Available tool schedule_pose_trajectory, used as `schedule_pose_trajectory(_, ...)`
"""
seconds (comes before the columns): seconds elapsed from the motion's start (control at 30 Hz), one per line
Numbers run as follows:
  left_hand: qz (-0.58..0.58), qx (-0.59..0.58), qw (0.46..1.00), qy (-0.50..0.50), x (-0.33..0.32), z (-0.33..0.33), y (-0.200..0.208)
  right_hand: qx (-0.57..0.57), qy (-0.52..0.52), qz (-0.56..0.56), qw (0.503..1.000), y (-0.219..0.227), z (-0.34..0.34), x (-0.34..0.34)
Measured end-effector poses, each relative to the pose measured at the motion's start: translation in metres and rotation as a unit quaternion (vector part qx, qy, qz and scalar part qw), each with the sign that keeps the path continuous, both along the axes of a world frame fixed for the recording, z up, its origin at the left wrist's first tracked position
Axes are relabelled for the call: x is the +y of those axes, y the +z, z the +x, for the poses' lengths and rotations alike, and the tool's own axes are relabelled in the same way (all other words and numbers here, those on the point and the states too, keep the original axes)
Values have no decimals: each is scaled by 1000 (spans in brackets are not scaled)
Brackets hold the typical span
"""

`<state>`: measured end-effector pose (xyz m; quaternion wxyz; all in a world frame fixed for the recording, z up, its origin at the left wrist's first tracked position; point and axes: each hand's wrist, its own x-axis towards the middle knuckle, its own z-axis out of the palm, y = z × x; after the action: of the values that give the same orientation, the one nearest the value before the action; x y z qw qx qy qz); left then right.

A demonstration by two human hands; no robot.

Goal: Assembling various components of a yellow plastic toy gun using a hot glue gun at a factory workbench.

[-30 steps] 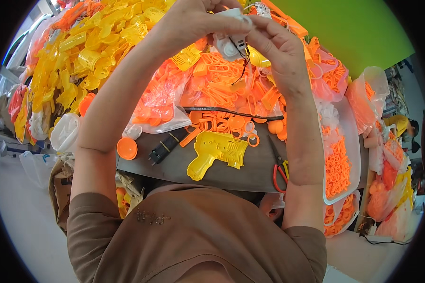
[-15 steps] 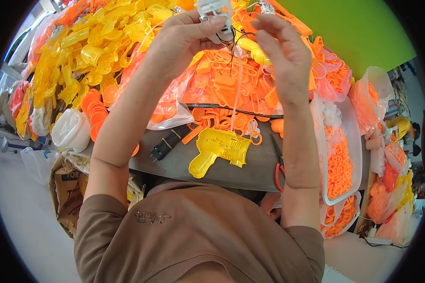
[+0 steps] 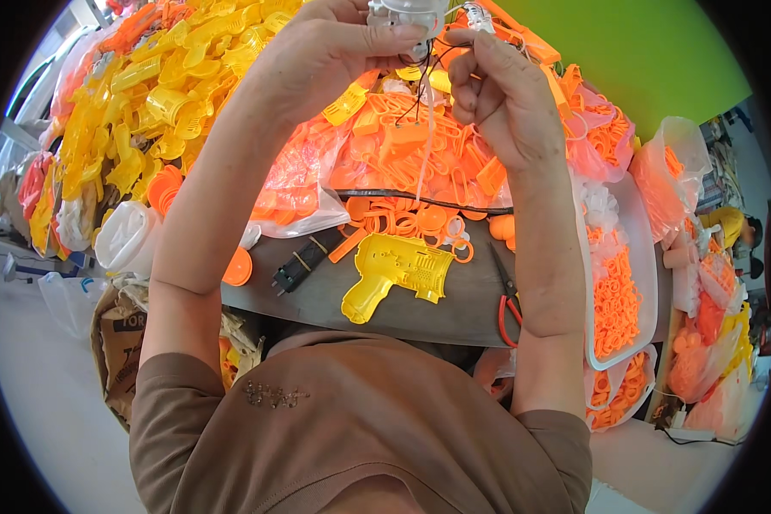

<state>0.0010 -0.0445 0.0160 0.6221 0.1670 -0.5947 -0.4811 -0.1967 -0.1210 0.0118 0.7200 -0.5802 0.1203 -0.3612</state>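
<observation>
At the top edge, my left hand (image 3: 317,60) grips a white plastic mechanism (image 3: 413,15), partly cut off by the picture's edge. Thin black wires (image 3: 421,84) hang from its underside. To its right, my right hand (image 3: 516,98) has curled fingers, its fingertips closed on one of these wires. Below both hands, a yellow toy gun shell half (image 3: 394,272) lies hollow side up on the dark table (image 3: 317,310). A pale strand (image 3: 428,146) runs down from near the mechanism toward the shell.
Yellow shells (image 3: 180,86) are heaped at left, orange parts (image 3: 403,146) in the middle. Red-handled cutters (image 3: 510,317) and a black block (image 3: 304,264) lie on the table. A clear bin (image 3: 651,283) of orange rings stands right; a person (image 3: 728,227) is beyond.
The white mechanism has tipped and shifted slightly up and right in my left hand. My right hand has gone from spread fingers to curled fingers at the black wires.
</observation>
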Motion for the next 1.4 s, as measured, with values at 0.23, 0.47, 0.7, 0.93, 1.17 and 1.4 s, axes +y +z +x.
schedule_pose_trajectory(0.23,-114,10,990,-77,-11,-4,20,-29,18,-50,998,13,0,-15)
schedule_pose_trajectory(0.47,93,35,993,57,14,-12,25,64,-9,-111,992,17,-7,-16)
schedule_pose_trajectory(0.7,51,-65,996,25,3,-9,30,86,-2,-134,987,17,-13,-27)
schedule_pose_trajectory(0.93,78,-250,956,133,-4,-7,49,102,-12,-143,984,25,-20,-32)
schedule_pose_trajectory(1.17,85,-575,762,287,-19,-13,74,73,-37,-103,991,18,-8,-32)
schedule_pose_trajectory(1.4,-23,-695,626,353,-11,-12,84,-1,-99,102,990,8,39,-2)
